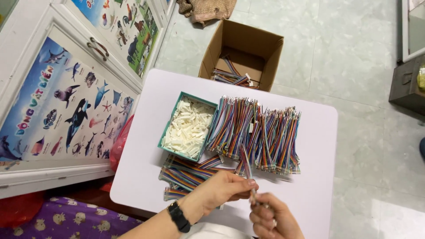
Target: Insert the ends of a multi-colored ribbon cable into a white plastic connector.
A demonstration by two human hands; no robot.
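Observation:
My left hand [223, 188], with a black watch on its wrist, and my right hand [271, 219] meet near the front edge of the small white table [310, 194]. Together they pinch one multicoloured ribbon cable [246, 164] that sticks up and away from me; it is blurred. Just beyond the hands lie bundles of the same rainbow ribbon cables [256, 130] in a wide pile, and more cables [186, 173] lie under my left hand. A teal box [166, 132] filled with small white plastic connectors sits at the left of the pile.
An open cardboard box [270, 57] with more cables inside stands on the tiled floor beyond the table. White cabinet doors with animal posters [66, 110] run along the left. A dark metal box [405, 84] sits at far right, purple patterned cloth [66, 221] at bottom left.

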